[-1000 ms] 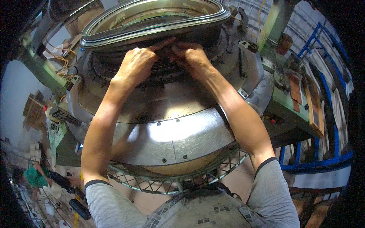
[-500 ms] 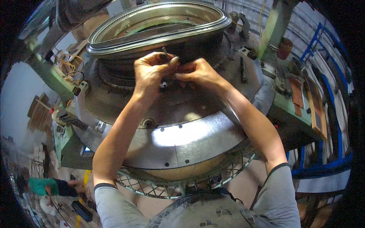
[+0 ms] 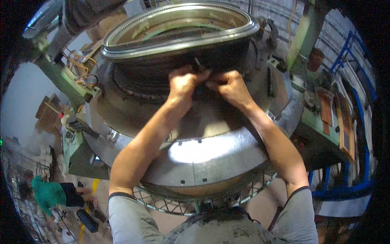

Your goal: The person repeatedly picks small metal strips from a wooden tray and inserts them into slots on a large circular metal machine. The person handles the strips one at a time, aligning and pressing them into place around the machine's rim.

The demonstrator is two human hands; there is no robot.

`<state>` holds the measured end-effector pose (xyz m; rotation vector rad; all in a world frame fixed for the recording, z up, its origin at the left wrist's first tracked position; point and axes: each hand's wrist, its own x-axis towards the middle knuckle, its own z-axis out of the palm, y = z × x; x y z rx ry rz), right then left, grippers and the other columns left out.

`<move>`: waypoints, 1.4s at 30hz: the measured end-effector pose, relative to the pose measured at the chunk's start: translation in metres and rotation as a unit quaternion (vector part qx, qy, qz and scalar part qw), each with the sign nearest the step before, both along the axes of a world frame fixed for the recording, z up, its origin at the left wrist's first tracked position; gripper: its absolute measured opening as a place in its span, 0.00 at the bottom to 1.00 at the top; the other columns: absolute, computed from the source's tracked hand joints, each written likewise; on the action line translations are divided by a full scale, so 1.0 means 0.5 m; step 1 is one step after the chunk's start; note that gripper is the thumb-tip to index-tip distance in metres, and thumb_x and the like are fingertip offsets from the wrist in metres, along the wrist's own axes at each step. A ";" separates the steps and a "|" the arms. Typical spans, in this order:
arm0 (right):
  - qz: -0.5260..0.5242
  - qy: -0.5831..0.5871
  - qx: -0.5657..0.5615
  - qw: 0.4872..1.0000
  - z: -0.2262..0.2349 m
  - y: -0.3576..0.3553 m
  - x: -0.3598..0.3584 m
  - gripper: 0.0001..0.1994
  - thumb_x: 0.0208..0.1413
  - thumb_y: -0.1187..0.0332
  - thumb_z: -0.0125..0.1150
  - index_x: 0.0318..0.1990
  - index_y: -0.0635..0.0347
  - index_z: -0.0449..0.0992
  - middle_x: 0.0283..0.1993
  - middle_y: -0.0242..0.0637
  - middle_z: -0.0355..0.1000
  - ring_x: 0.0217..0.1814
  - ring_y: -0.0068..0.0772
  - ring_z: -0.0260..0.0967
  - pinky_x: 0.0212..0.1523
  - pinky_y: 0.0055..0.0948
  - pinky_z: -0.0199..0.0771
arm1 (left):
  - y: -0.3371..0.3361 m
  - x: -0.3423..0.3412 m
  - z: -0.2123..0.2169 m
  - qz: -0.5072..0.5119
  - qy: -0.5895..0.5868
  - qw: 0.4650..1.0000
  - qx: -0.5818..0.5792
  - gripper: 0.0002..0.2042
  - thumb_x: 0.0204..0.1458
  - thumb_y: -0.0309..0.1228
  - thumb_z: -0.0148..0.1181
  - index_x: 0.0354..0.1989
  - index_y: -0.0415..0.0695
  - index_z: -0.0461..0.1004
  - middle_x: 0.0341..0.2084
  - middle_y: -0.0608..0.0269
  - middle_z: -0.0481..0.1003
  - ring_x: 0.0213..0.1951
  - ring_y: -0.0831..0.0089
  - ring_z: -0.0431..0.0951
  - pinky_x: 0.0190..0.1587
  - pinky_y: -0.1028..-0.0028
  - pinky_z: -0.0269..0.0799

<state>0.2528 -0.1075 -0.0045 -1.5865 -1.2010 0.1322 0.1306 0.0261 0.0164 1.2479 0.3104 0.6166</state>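
Note:
Both my hands are raised over the dark sloping bed of a large round machine [image 3: 195, 158], just below its shiny metal ring [image 3: 183, 45]. My left hand [image 3: 181, 85] is closed, and a short, bright metal rod [image 3: 197, 61] sticks up from its fingertips. Close by on the right, my right hand [image 3: 232, 88] has its fingers curled and pinched together. Whatever sits between those fingers is too small and blurred to name. A narrow gap separates the two hands.
Green machine posts rise at left [image 3: 61, 77] and right [image 3: 300, 44]. A side table [image 3: 321, 126] with a wooden frame [image 3: 344, 126] stands at right, beside a blue rack [image 3: 367, 134]. Orange cables [image 3: 79, 65] hang at left. A person in green [image 3: 48, 194] is at lower left.
Both hands have shifted right across the machine, and the gap between them now shows more plainly. The view has also moved slightly. The rod stays in my left hand.

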 end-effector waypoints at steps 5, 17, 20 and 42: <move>0.035 0.094 -0.018 0.995 0.019 -0.004 -0.013 0.10 0.48 0.76 0.60 0.37 0.66 0.85 0.32 0.37 0.82 0.33 0.23 0.74 0.38 0.27 0.75 | -0.006 0.016 -0.001 -0.005 -0.037 0.999 0.000 0.11 0.43 0.18 0.71 0.37 0.38 0.81 0.33 0.61 0.81 0.34 0.70 0.79 0.41 0.71 0.74; 0.161 0.205 -0.087 0.961 0.034 0.005 0.017 0.05 0.57 0.73 0.63 0.34 0.67 0.80 0.27 0.31 0.74 0.22 0.20 0.67 0.21 0.22 0.64 | 0.011 0.009 -0.008 -0.023 -0.024 0.999 -0.012 0.12 0.44 0.18 0.70 0.39 0.39 0.79 0.34 0.60 0.81 0.36 0.70 0.80 0.43 0.71 0.75; 0.111 0.186 -0.070 0.974 0.025 0.000 0.005 0.05 0.53 0.72 0.62 0.32 0.65 0.82 0.25 0.28 0.74 0.24 0.18 0.66 0.24 0.23 0.64 | 0.008 0.010 -0.016 -0.026 -0.026 0.999 0.001 0.10 0.45 0.19 0.69 0.37 0.38 0.80 0.33 0.59 0.81 0.35 0.69 0.80 0.41 0.70 0.76; -0.079 -0.006 0.024 0.997 -0.026 0.000 0.035 0.08 0.49 0.70 0.65 0.32 0.64 0.85 0.26 0.42 0.78 0.25 0.24 0.72 0.30 0.29 0.73 | -0.044 -0.012 -0.029 0.233 -0.002 0.651 0.722 0.17 0.40 0.20 0.63 0.42 0.38 0.78 0.51 0.48 0.77 0.52 0.51 0.74 0.53 0.56 0.69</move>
